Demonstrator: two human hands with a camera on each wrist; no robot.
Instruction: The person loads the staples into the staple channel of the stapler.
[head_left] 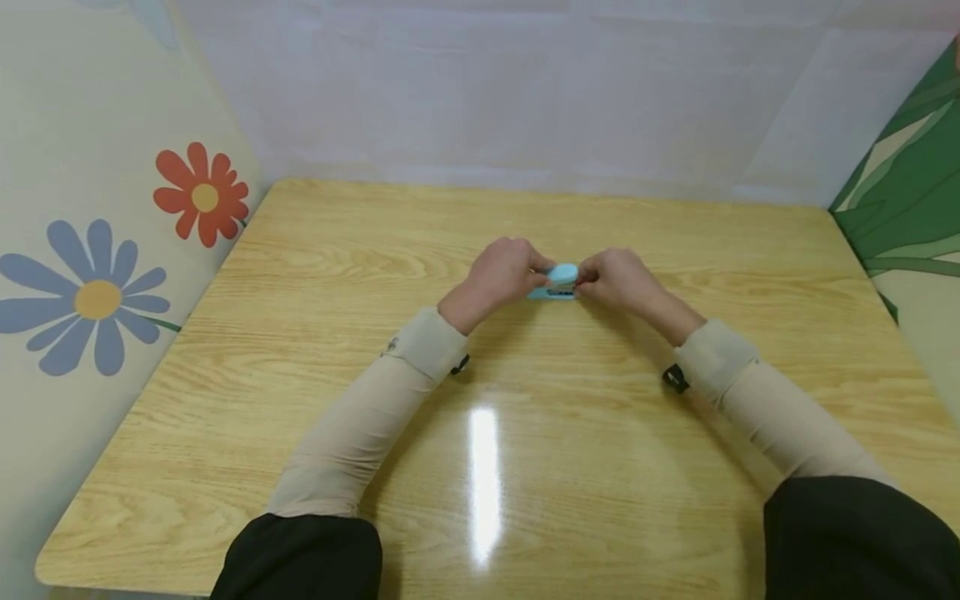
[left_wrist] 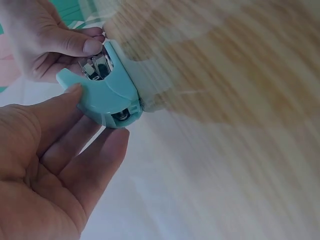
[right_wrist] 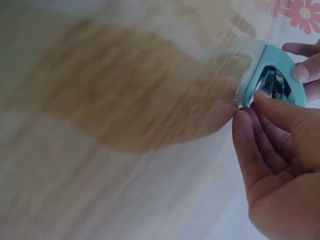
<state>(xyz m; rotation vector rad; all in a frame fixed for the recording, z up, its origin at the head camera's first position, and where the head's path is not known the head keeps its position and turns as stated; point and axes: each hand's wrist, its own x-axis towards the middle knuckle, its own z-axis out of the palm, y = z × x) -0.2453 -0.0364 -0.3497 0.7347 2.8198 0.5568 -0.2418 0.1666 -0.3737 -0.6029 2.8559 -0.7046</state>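
Observation:
A small light-blue stapler (head_left: 561,277) is held just above the middle of the wooden table (head_left: 315,350). My left hand (head_left: 542,275) pinches its left end, the thumb on top and the fingers underneath. My right hand (head_left: 587,281) pinches the other end. In the left wrist view the stapler (left_wrist: 107,92) shows its metal insides between my left hand (left_wrist: 95,112) and the fingers (left_wrist: 75,45) of my right hand. The right wrist view shows the stapler (right_wrist: 280,60) at the tips of my right hand (right_wrist: 247,102), with my left fingers (right_wrist: 305,70) behind it.
A wall with red and blue flower pictures (head_left: 201,193) runs along the table's left side. A green leaf panel (head_left: 911,200) stands at the right and a pale wall (head_left: 525,100) at the back. A strip of glare (head_left: 485,475) lies on the near tabletop.

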